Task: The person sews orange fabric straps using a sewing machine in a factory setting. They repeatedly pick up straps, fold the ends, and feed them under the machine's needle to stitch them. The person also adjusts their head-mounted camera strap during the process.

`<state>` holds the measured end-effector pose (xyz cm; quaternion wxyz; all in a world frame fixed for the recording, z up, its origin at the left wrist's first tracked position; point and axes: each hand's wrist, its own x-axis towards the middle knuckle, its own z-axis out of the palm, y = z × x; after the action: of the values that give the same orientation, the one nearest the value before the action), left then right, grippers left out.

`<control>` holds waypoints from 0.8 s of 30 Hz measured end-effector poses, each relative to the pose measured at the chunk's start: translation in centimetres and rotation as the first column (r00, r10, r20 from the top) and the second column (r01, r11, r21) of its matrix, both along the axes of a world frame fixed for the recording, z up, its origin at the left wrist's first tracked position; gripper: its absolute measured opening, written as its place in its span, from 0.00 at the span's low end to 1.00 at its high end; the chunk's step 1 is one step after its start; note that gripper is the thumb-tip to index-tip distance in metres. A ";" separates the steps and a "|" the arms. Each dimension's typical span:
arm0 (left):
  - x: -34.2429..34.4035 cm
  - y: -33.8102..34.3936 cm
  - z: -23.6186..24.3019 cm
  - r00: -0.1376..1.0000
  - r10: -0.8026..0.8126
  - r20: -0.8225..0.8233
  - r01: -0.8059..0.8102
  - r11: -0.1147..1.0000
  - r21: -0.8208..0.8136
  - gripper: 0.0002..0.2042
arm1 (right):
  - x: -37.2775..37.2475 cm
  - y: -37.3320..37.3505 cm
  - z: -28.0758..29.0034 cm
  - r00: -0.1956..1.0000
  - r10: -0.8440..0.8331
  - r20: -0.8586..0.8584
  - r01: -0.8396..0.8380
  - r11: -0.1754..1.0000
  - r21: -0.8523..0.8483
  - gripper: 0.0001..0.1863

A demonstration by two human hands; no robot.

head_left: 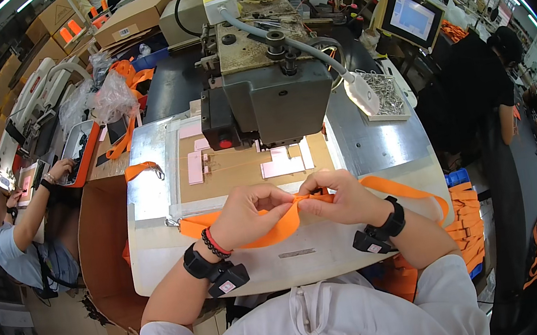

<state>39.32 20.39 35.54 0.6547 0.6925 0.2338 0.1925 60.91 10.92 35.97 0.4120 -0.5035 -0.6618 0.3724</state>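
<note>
Both of my hands meet in front of the sewing machine (279,91), over the near edge of its work plate. My left hand (254,213) pinches an orange webbing strap (277,233) between thumb and fingers. Close beside it, my right hand (337,196) pinches the same strap, with a small dark piece at the fingertips that I cannot make out. The strap hangs in a loop below my fingers, and a length of it curves off to the right. A metal clip (172,221) lies by its left end.
Behind my hands lies a brown template (228,173) with pink pieces. A tray of metal hooks (384,94) sits at the right, near a screen (409,17). Orange straps (466,229) are stacked at lower right. A cardboard box (111,235) and a co-worker (25,226) are at left.
</note>
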 end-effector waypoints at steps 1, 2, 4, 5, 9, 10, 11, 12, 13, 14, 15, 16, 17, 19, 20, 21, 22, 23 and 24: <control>0.0 0.1 0.1 1.000 -0.007 -0.004 0.007 1.000 0.011 0.07 | 0.0 0.0 0.0 1.000 0.001 -0.013 -0.001 1.000 -0.003 0.09; 0.0 0.1 0.3 1.000 -0.015 -0.008 0.015 1.000 0.023 0.06 | 0.0 0.0 0.1 1.000 0.001 -0.026 -0.001 1.000 -0.006 0.09; -0.1 0.1 0.4 1.000 -0.024 -0.006 0.024 0.999 0.043 0.06 | -0.1 0.0 0.1 0.999 0.009 -0.047 -0.009 1.000 -0.013 0.09; 0.0 0.1 0.3 1.000 -0.027 0.000 0.026 0.998 0.052 0.06 | -0.2 0.0 0.1 0.998 0.015 -0.055 -0.016 1.000 -0.015 0.09; 0.1 0.0 -0.1 1.000 -0.020 -0.003 0.020 0.998 0.068 0.06 | -0.2 -0.1 0.0 0.997 0.034 -0.075 -0.037 0.998 -0.042 0.09; 0.1 0.0 -0.3 1.000 -0.021 -0.003 0.021 0.997 0.075 0.06 | -0.2 -0.1 -0.1 0.996 0.036 -0.079 -0.040 0.998 -0.041 0.09; 0.1 0.0 -0.4 1.000 -0.022 -0.003 0.022 0.996 0.083 0.06 | -0.2 0.0 -0.2 0.996 0.039 -0.082 -0.042 0.998 -0.040 0.08; 0.1 0.0 -0.5 1.000 -0.024 -0.003 0.024 0.996 0.091 0.06 | -0.2 0.0 -0.2 0.995 0.040 -0.086 -0.044 0.998 -0.039 0.08; 0.1 0.0 -0.5 1.000 -0.025 -0.009 0.026 0.995 0.091 0.06 | -0.2 0.0 -0.2 0.996 0.043 -0.082 -0.046 0.998 -0.034 0.08; 0.1 -0.1 -0.4 1.000 -0.027 -0.016 0.028 0.995 0.092 0.06 | -0.2 0.0 -0.2 0.996 0.047 -0.079 -0.049 0.998 -0.029 0.08; 0.1 -0.1 -0.4 0.999 -0.028 -0.022 0.030 0.995 0.092 0.06 | -0.2 0.0 -0.2 0.996 0.050 -0.074 -0.052 0.998 -0.024 0.08; 0.1 -0.1 -0.4 0.999 -0.035 -0.029 0.038 0.994 0.101 0.06 | -0.3 0.0 -0.1 0.996 0.055 -0.074 -0.056 0.998 -0.019 0.08; 0.0 -0.1 -0.3 0.999 -0.041 -0.036 0.045 0.993 0.110 0.05 | -0.3 0.0 0.1 0.995 0.060 -0.074 -0.061 0.998 -0.013 0.08; -0.2 -0.1 0.1 0.996 -0.078 -0.050 0.080 0.996 0.045 0.05 | -0.3 -0.1 0.3 0.996 0.061 -0.066 -0.062 0.998 -0.014 0.08; -0.3 0.2 0.5 0.993 -0.109 -0.053 0.108 0.994 -0.030 0.05 | -0.3 -0.1 0.4 0.997 0.056 -0.058 -0.058 0.998 -0.019 0.08; -0.4 0.4 0.7 0.989 -0.139 -0.055 0.133 0.986 -0.103 0.05 | -0.3 -0.2 0.5 0.997 0.053 -0.049 -0.054 0.998 -0.023 0.08; -0.5 0.7 0.9 0.988 -0.149 -0.045 0.140 0.976 -0.166 0.05 | -0.3 -0.1 0.4 0.998 0.048 -0.031 -0.050 0.998 -0.041 0.08; -0.5 1.0 1.1 0.987 -0.158 -0.034 0.146 0.963 -0.228 0.05 | -0.3 0.0 0.2 0.999 0.044 -0.013 -0.045 0.997 -0.058 0.08; -0.5 1.1 1.2 0.985 -0.169 -0.021 0.156 0.945 -0.289 0.05 | -0.2 0.1 0.1 0.999 0.038 0.007 -0.037 0.997 -0.074 0.08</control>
<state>38.80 21.47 36.74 0.7560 0.6118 0.2162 0.0863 60.72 10.99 36.07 0.3833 -0.5074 -0.6585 0.4024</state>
